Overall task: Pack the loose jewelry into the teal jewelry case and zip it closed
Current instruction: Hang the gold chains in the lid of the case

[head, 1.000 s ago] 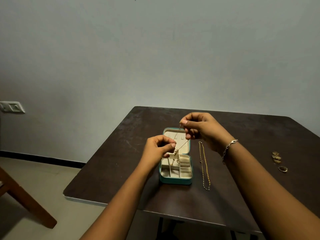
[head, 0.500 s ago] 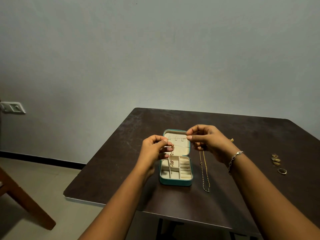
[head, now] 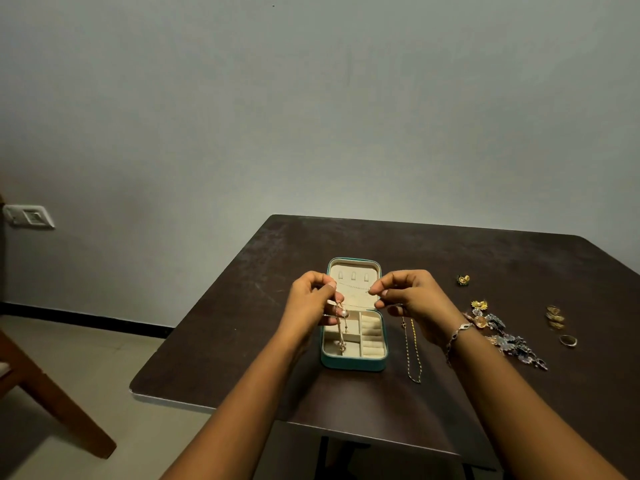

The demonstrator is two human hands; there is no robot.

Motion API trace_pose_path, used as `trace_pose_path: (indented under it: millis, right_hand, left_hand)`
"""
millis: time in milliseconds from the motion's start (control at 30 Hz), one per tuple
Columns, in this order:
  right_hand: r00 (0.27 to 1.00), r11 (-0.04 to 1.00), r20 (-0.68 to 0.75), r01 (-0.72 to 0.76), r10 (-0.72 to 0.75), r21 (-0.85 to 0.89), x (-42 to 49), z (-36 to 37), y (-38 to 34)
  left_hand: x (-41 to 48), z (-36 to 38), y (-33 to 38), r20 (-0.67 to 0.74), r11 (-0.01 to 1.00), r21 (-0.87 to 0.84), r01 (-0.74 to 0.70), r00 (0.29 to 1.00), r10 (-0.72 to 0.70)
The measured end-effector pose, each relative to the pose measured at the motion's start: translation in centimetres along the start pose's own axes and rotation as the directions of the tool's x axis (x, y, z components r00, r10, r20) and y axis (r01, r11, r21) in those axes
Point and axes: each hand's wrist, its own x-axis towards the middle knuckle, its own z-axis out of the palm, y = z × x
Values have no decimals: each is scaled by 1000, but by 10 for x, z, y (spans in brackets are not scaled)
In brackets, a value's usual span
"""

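Note:
The teal jewelry case lies open on the dark table, its cream lid flat toward the wall. My left hand and my right hand pinch a thin chain necklace stretched across the lid. The rest of the chain, with a pearl pendant, hangs from my left fingers into the case's left compartments. A gold chain lies on the table right of the case.
Right of my right wrist lie a silver-blue necklace, gold earrings, a small dark-and-gold piece and several rings. A wooden chair leg stands at lower left. The table's near left edge is close.
Both hands lowered and spread apart, drawing the thin chain level across the lid. My right wrist shifted, uncovering more jewelry on the right of the table.

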Motion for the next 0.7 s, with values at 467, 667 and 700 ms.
trace_pose_path:
  millis: [467, 667, 700]
  right_hand:
    - [1000, 989, -7, 21, -23, -145, 0, 5, 17]
    - [1000, 991, 18, 17, -14, -133, -2, 11, 23]
    - [1000, 991, 23, 20, -17, -129, -2, 12, 24]
  left_hand:
    - [0, 1, -8, -11, 965, 260, -23, 1000, 26]
    - [-1, 1, -4, 32, 978, 209, 25, 999, -32]
    - [-2, 1, -4, 39, 980, 196, 33, 998, -41]
